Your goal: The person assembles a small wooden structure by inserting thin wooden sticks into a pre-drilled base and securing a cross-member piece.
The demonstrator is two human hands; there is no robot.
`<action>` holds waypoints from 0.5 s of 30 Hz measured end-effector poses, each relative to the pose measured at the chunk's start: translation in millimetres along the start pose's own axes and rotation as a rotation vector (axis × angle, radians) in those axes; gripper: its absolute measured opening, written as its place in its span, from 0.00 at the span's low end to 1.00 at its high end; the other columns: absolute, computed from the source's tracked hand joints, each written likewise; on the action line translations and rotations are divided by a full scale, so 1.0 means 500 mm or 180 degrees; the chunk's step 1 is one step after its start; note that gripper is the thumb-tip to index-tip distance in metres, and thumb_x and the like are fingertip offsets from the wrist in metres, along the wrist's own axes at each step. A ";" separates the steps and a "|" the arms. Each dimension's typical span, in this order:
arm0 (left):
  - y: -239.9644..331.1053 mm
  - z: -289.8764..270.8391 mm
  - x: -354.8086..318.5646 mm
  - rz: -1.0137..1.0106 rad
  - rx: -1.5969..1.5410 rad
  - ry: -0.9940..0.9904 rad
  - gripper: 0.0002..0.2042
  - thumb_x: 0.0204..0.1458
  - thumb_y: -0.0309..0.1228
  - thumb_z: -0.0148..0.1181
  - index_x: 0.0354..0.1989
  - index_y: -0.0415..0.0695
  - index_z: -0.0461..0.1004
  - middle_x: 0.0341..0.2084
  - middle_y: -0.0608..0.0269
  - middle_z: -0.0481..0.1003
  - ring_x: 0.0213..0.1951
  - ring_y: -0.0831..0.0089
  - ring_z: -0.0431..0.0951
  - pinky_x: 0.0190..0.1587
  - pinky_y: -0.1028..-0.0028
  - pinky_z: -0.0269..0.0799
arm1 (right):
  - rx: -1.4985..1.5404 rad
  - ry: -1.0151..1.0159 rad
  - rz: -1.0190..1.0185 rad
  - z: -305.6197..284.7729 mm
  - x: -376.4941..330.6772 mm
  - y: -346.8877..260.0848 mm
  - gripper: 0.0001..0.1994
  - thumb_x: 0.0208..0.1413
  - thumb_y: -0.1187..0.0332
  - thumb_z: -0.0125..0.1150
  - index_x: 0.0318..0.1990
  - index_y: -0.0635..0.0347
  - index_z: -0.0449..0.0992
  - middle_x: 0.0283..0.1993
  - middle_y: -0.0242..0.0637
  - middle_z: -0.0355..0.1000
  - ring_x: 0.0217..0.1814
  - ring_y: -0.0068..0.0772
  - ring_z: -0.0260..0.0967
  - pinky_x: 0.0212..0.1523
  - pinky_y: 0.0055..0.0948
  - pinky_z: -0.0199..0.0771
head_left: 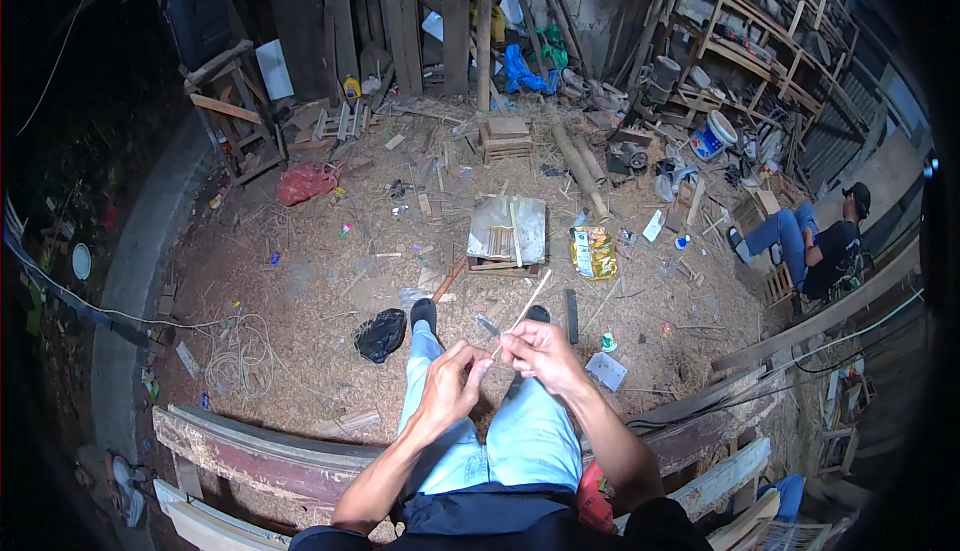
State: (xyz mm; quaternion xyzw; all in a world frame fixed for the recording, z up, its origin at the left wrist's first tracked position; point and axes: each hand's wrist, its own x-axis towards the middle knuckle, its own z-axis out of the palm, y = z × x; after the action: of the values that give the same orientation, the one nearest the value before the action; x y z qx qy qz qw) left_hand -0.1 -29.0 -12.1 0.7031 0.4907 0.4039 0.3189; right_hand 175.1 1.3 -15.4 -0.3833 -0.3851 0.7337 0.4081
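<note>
Above my lap, both hands meet at a thin pale wooden stick (532, 295) that slants up and away to the right. My left hand (452, 383) is closed in a pinch at the stick's lower end. Fingers bent, my right hand (545, 356) closes just beside it, around the stick. A short grey blade (487, 324) juts out from the right hand's fingertips toward the upper left; its handle, if any, is hidden in the hand. Beyond the hands, a low wooden stool-like box (492, 213) with slats and a stick on top stands on the floor.
I sit on a plank bench (265, 456). A black plastic bag (381, 336) lies by my left foot, a gold packet (593, 253) beyond my right. Wood scraps and shavings litter the ground. At right sits another person (830, 251); behind them are shelves (765, 41) and a bucket (713, 137).
</note>
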 end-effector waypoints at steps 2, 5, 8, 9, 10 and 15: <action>0.007 -0.004 0.002 0.0004 0.0014 -0.0012 0.04 0.48 0.24 0.58 0.31 0.37 0.74 0.23 0.57 0.70 0.25 0.68 0.71 0.27 0.73 0.65 | -0.0245 0.0402 -0.0113 -0.030 0.010 -0.019 0.08 0.57 0.69 0.54 0.34 0.65 0.72 0.23 0.34 0.70 0.14 0.13 0.53 0.13 0.13 0.50; 0.009 -0.005 0.002 -0.0044 0.0056 -0.0033 0.04 0.48 0.24 0.58 0.31 0.37 0.74 0.23 0.57 0.71 0.25 0.69 0.71 0.27 0.73 0.65 | -0.0133 0.0346 -0.0121 -0.010 0.010 -0.007 0.07 0.56 0.70 0.54 0.34 0.65 0.72 0.23 0.34 0.69 0.13 0.13 0.52 0.13 0.14 0.50; -0.005 -0.007 -0.002 -0.0114 0.0037 -0.0052 0.05 0.48 0.25 0.58 0.31 0.37 0.74 0.23 0.58 0.71 0.26 0.69 0.72 0.27 0.74 0.65 | -0.0172 0.0211 -0.0070 -0.002 0.005 -0.007 0.05 0.57 0.71 0.54 0.34 0.65 0.71 0.23 0.34 0.69 0.13 0.12 0.50 0.13 0.13 0.48; -0.008 -0.007 -0.006 -0.0149 0.0014 -0.0066 0.05 0.48 0.25 0.59 0.31 0.37 0.74 0.23 0.58 0.72 0.26 0.69 0.72 0.27 0.74 0.66 | -0.0103 0.0440 -0.0192 -0.027 0.012 -0.019 0.05 0.57 0.71 0.54 0.34 0.64 0.71 0.24 0.34 0.70 0.14 0.12 0.51 0.13 0.13 0.48; -0.003 -0.009 -0.008 -0.0202 0.0045 -0.0110 0.05 0.48 0.25 0.59 0.30 0.37 0.74 0.24 0.58 0.72 0.26 0.69 0.72 0.27 0.74 0.66 | -0.0034 0.0669 -0.0313 -0.042 0.018 -0.023 0.06 0.57 0.70 0.54 0.34 0.64 0.72 0.24 0.34 0.70 0.14 0.12 0.51 0.13 0.13 0.48; 0.007 0.000 -0.004 -0.0287 0.0033 -0.0037 0.04 0.48 0.25 0.58 0.29 0.37 0.74 0.23 0.58 0.72 0.24 0.69 0.72 0.26 0.73 0.67 | -0.0500 -0.0028 -0.0028 0.007 -0.007 0.010 0.06 0.56 0.70 0.54 0.33 0.64 0.72 0.23 0.33 0.70 0.15 0.10 0.53 0.13 0.11 0.48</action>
State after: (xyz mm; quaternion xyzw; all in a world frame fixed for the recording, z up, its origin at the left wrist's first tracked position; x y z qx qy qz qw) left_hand 1.1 -31.9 -9.5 0.6842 0.5222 0.3825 0.3359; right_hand 172.0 -4.4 -17.3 -0.4093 -0.4449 0.7010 0.3783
